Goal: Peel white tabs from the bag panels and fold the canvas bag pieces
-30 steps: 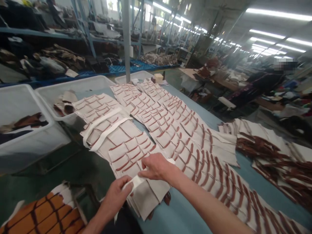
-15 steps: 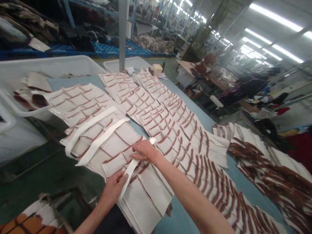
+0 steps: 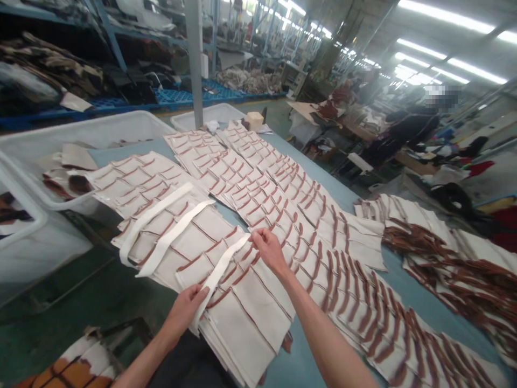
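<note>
1. White strip (image 3: 220,272) lies stretched between my two hands, across the near bundle of cut pieces (image 3: 246,318), close to the near edge of the surface.
2. Its long axis runs on a slant. The near end points toward me and to the left, and the far end points away and to the right.
3. My left hand (image 3: 183,311) pinches the near end, thumb on top and fingers curled under, at the bundle's near-left edge.
4. My right hand (image 3: 270,250) pinches the far end between thumb and fingertips, knuckles up, over the far side of the bundle.
5. Two more strips (image 3: 161,226) lie side by side across the next bundle, just to the left, on much the same slant.
6. The pieces are pale with brown edges, overlapped like shingles in long rows (image 3: 291,199) that run away from me.
7. The surface (image 3: 343,194) is light blue and shows bare to the right of the rows. Farther right lies a heap of brown and pale pieces (image 3: 444,258).
8. White bins (image 3: 121,124) stand along the far-left edge with a few pieces inside, and a grey post (image 3: 194,59) rises behind them.
9. The room is a large workshop hall. Shelves (image 3: 60,70) loaded with material stand on the left, tube lights (image 3: 444,16) run along the ceiling, and another person (image 3: 404,134) is at a bench well apart, at the far right.
</note>
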`<state>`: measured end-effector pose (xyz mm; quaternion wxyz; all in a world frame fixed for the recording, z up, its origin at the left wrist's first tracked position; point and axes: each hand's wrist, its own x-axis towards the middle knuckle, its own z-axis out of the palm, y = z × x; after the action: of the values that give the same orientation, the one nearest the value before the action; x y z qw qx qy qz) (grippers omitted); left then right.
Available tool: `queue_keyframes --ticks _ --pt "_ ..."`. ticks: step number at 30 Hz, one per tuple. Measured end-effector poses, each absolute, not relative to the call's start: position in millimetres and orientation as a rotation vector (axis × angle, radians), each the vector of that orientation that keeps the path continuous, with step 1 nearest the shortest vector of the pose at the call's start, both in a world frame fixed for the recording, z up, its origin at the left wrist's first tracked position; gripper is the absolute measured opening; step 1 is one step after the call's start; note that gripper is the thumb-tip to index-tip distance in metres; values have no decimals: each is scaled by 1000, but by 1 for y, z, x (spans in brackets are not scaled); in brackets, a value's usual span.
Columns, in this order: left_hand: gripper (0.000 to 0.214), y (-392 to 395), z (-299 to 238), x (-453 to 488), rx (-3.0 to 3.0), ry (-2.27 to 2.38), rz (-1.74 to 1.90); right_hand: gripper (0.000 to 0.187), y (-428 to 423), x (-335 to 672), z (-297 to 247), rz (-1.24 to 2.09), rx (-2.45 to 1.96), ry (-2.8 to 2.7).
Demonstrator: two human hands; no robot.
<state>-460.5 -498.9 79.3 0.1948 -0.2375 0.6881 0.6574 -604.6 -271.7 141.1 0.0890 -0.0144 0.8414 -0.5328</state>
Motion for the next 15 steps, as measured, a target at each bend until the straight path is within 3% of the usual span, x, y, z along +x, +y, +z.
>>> queue_keyframes --ticks 7,15 --pt "59 -507 82 -447 -692 1981 1791 49 -233 -502 113 -1876 290 2302" --pt "58 -525 83 -449 -497 2023 1735 56 -250 -420 87 -1867 503 2212"
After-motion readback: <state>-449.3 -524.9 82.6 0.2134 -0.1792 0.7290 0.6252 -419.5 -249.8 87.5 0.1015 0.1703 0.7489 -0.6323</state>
